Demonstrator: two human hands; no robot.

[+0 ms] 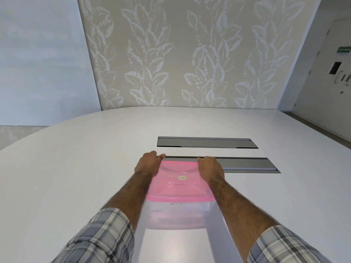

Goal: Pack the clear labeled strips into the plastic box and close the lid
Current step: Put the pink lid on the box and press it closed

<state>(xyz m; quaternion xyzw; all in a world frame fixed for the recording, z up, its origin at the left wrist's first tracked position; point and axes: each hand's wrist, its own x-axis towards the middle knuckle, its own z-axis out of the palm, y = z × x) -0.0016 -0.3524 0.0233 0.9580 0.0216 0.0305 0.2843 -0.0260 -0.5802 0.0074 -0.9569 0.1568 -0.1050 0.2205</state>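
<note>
A clear plastic box (pixel 178 215) stands on the white table (pixel 76 168) right in front of me. Its pink translucent lid (pixel 180 185) lies on top, with a small round sticker at its middle. My left hand (pixel 149 164) grips the lid's far left corner, fingers curled over the edge. My right hand (pixel 209 167) grips the far right corner the same way. Through the box's front wall I make out faint dark writing, as on a label inside; the strips themselves I cannot make out.
Two long grey metal cable hatches are set into the table: one (pixel 247 165) just beyond the box, the other (pixel 207 142) farther back. A leaf-patterned wall stands behind the table. A door is at the far right.
</note>
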